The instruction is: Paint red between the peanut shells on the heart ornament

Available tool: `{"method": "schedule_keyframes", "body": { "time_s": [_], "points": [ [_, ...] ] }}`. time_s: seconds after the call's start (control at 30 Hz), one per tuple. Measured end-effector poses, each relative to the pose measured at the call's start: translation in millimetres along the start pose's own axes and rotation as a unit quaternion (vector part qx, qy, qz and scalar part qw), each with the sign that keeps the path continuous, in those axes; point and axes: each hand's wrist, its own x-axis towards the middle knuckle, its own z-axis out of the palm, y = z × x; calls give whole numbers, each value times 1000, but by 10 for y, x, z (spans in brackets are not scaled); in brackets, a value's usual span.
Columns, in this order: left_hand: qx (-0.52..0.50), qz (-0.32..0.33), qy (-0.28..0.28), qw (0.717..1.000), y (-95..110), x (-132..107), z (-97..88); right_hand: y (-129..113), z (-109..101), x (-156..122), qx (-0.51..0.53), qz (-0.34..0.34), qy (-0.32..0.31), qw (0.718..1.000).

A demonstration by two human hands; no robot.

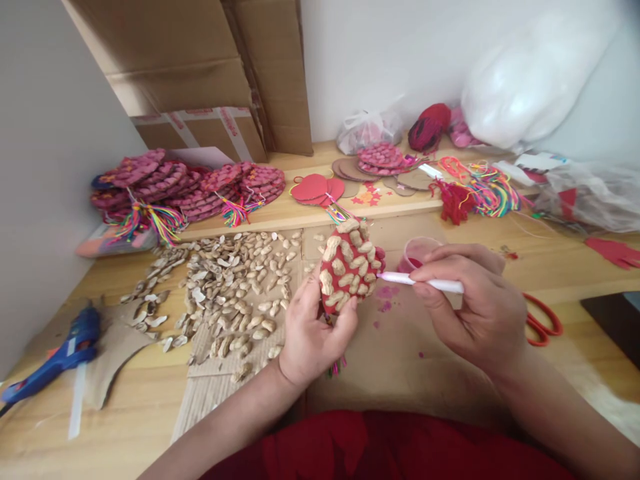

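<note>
My left hand (315,327) is closed on a red disc covered with peanut shells (349,268), tilted up so its shell side shows. A few shells at the disc's right edge look pink. Between the thumb and fingers of my right hand (470,300) is a slim white pen-like paintbrush (435,283). Its tip meets, or nearly meets, the right edge of the disc; I cannot tell which. Behind the tip stands a clear cup (419,252) with pink liquid, partly hidden by my right hand. Coloured tassel threads (337,367) hang under my left hand.
Loose peanut shells (240,287) cover cardboard at left, near a blue glue gun (75,347). Red-handled scissors (544,320) lie at right. Along the raised shelf are pink shell-covered discs (150,180), red discs (317,189), yarn (429,127) and colourful threads (493,190).
</note>
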Motion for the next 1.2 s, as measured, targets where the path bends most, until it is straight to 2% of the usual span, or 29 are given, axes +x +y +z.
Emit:
{"method": "schedule_keyframes", "body": {
  "time_s": [0.27,0.37,0.5,0.7,0.9,1.07,1.2],
  "points": [
    [-1,7,-3,1000,44,29,0,-25,-13,37,-64,-54,25,996],
    [-12,-1,-5,1000,44,31,1,-20,-24,38,-44,-41,31,998],
    [-24,-15,-15,999,31,29,3,-11,-22,24,-14,-13,4,1000],
    [-70,-48,-23,996,-27,-23,34,-5,-34,30,-37,-25,14,999],
    [-65,-51,-25,996,-50,-43,42,-13,-15,20,-21,-19,-23,999],
    [-91,-81,-21,992,-65,-68,65,1,-6,17,-47,-31,4,998],
    [-103,-103,-22,989,-83,-80,72,0,-22,26,-27,-23,14,999]
  ]
}}
